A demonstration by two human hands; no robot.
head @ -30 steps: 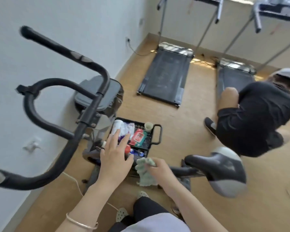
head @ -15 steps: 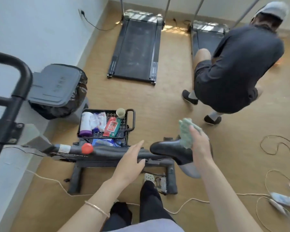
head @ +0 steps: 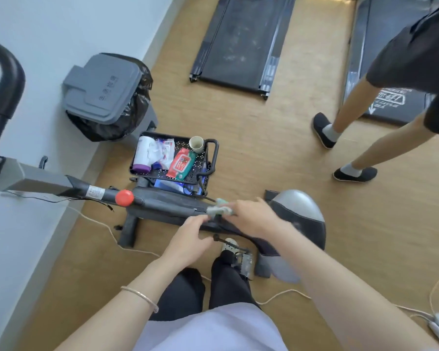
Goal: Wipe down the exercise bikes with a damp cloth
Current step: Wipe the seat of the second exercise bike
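The exercise bike's black frame tube (head: 167, 202) runs across the middle, with a red knob (head: 124, 197) on it and the grey-black saddle (head: 298, 216) at its right end. My right hand (head: 255, 217) grips a pale green cloth (head: 219, 209) against the tube just left of the saddle. My left hand (head: 188, 239) hovers close below the cloth, fingers reaching toward it; whether it touches the cloth is blurred. The black handlebar (head: 3, 92) rises at the far left.
A black cart tray (head: 212, 153) with wipes, a bottle and a cup stands behind the bike. A grey bin (head: 102, 89) sits by the wall. Two treadmills (head: 241, 41) lie ahead. Another person's legs (head: 350, 138) stand at right. Cables (head: 284, 293) trail on the floor.
My right hand brought the cloth down from above the saddle to the frame tube. My left hand moved right toward it. The other person straightened and stepped right.
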